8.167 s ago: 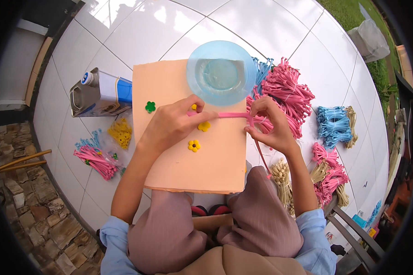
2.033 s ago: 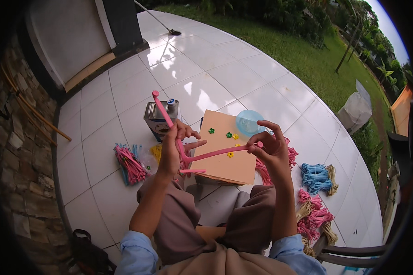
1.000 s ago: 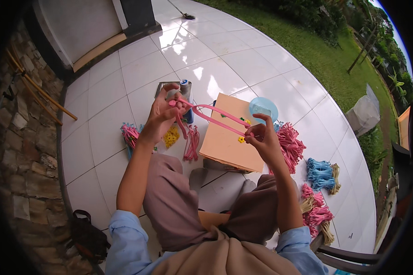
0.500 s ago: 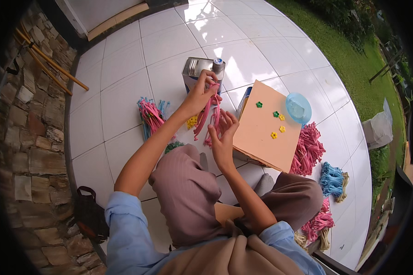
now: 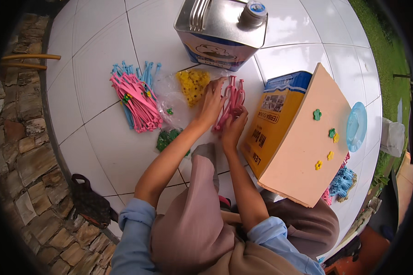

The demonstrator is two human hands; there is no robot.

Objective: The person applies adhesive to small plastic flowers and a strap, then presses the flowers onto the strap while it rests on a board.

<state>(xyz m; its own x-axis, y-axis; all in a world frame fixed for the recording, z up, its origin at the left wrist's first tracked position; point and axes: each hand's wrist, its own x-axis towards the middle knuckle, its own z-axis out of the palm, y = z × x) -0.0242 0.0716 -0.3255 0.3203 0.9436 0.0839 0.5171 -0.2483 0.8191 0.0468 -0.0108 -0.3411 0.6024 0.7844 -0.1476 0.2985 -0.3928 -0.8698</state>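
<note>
A small bunch of slim pink straps (image 5: 236,94) lies on the tiles between my hands. My left hand (image 5: 210,106) is at its left edge, fingers bent in and closed against the straps; the fingertips are partly hidden. Lower on the bunch, my right hand (image 5: 233,130) has its fingers curled over the pink pieces. Just left of my left hand, a clear bag holds yellow flower-shaped pieces (image 5: 193,87). Green flower pieces (image 5: 169,141) in clear plastic lie below it, partly behind my left forearm.
Pink straps (image 5: 135,103) with flowers lie over blue ones (image 5: 144,75) at left. A metal can (image 5: 220,50) stands ahead. Right, a yellow-blue can (image 5: 266,123) supports a peach board (image 5: 303,151) with green and yellow flowers and a blue dish (image 5: 356,127). Blue bundles (image 5: 342,183) lie beyond.
Both hands have come down to the floor with the pink straps, which hung in the air before. My view has tilted down and closer, so the cans and board look larger.
</note>
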